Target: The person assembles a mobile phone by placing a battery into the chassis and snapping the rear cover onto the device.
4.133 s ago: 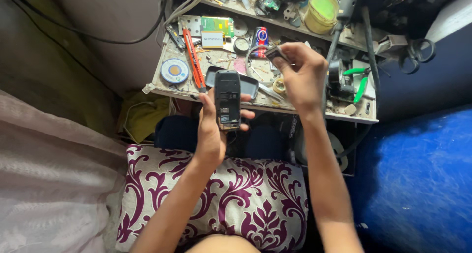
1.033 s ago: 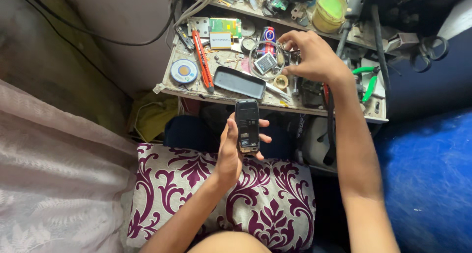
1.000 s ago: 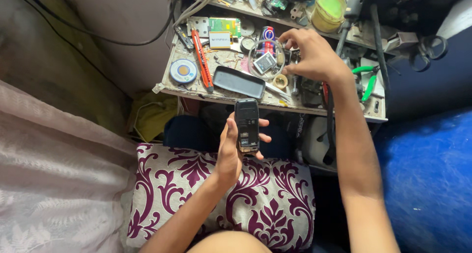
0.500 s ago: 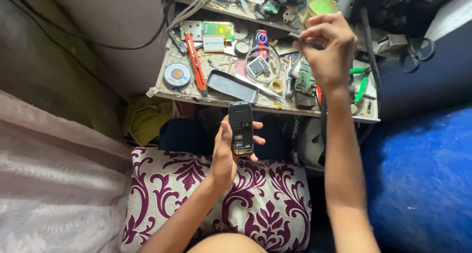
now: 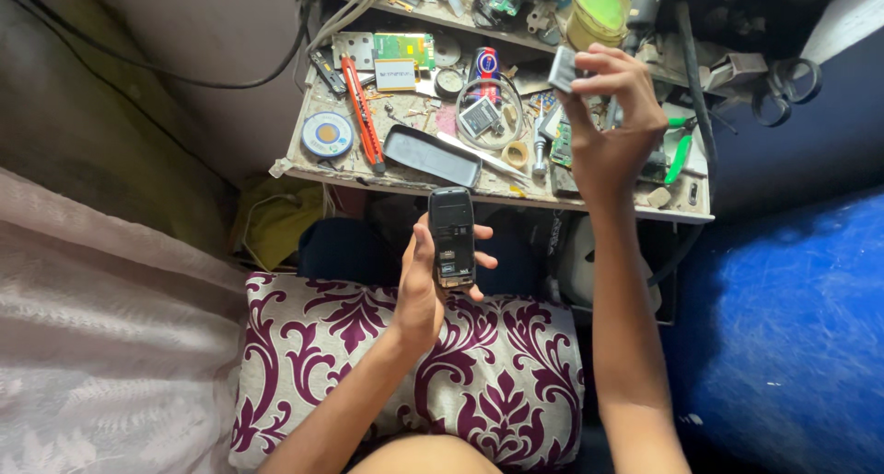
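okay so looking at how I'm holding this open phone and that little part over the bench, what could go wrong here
1. The open phone sits upright in the left hand, off the bench, over the patterned cushion; a slip could drop it.
2. The right hand pinches a small grey part by its fingers above the cluttered workbench; dropped, it could get lost among the parts.

A cluttered workbench (image 5: 368,165) leaves little bare surface: a red cutter (image 5: 362,111), a dark tray (image 5: 431,155), a coil of wire (image 5: 489,115) and circuit boards (image 5: 403,47) crowd it. Open air lies below its front edge, above a patterned cushion (image 5: 497,382), around the left hand (image 5: 424,285) and the raised right hand (image 5: 612,128).
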